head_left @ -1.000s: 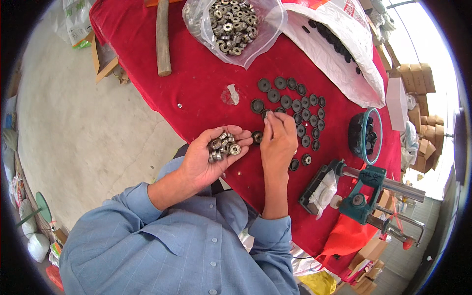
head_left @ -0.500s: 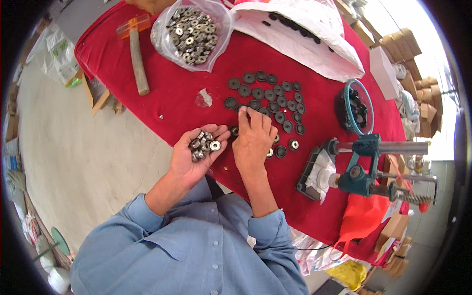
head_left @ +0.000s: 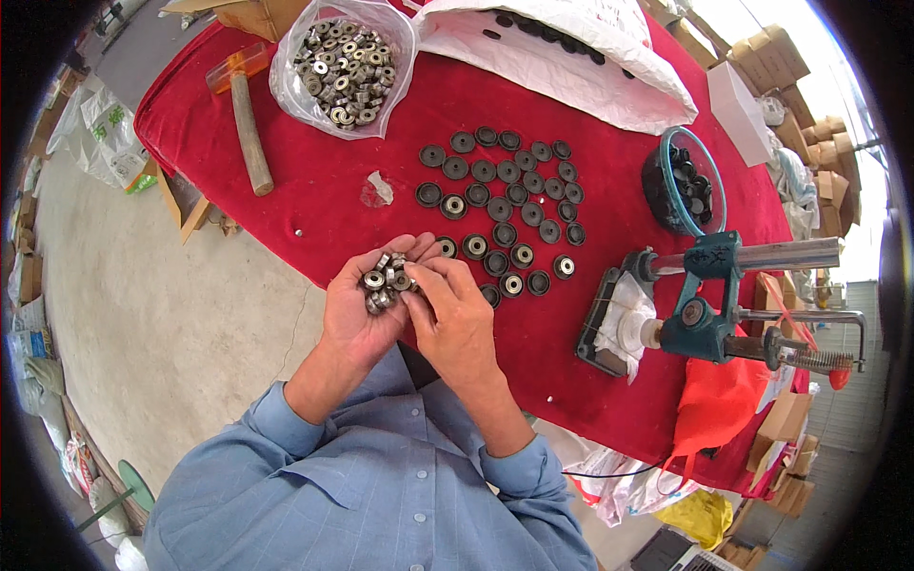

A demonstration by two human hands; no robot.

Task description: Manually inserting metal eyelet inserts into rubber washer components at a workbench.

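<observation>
My left hand (head_left: 357, 314) is cupped palm up around a small heap of shiny ball bearings (head_left: 375, 280). Over its fingers, my right hand (head_left: 457, 319) pinches a bearing at the edge of that heap with thumb and fingertips. Just beyond both hands, round black plastic wheels (head_left: 499, 208) lie in loose rows on the red cloth (head_left: 333, 200). Several of the nearer ones have a metal bearing seated in the middle, such as the wheel (head_left: 522, 255) right of my hands; the farther ones mostly show bare centres.
A clear bag of bearings (head_left: 345, 76) stands at the back left beside a hammer (head_left: 249, 133). A white sack (head_left: 562, 67) with black wheels lies at the back. To the right are a blue-rimmed basket (head_left: 721, 190) of black parts and a green hand press (head_left: 700, 314).
My right hand has drawn back from the wheels to the bearings in my left palm. A bearing now shows in a wheel near where it was. The view has shifted slightly.
</observation>
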